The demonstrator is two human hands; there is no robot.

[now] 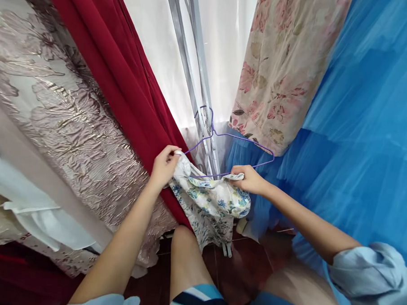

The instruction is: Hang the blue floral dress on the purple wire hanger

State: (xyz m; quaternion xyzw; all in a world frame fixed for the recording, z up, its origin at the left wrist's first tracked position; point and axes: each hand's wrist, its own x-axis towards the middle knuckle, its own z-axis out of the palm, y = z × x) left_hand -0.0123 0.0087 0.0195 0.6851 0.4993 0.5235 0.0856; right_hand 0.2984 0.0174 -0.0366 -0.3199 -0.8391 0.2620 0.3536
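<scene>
A white garment (215, 198) with a blue and green floral print hangs between my two hands, its lower part drooping toward the floor. My left hand (165, 165) pinches one edge of its neckline, near the left arm of a purple wire hanger (229, 135). On the other side, my right hand (248, 178) grips the opposite edge, just below the hanger's bottom bar. The hanger's left end lies inside the garment or behind my left hand, while its right end sticks out bare above my right hand. Its hook is up against a grey metal stand.
Grey metal poles (190, 57) rise in front of a white cloth. To the left hang a dark red drape (126, 77) and a pinkish embossed fabric (73, 115). A pink floral dress (277, 75) and blue tulle (370, 101) hang at the right. Below is a dark red tiled floor (249, 258).
</scene>
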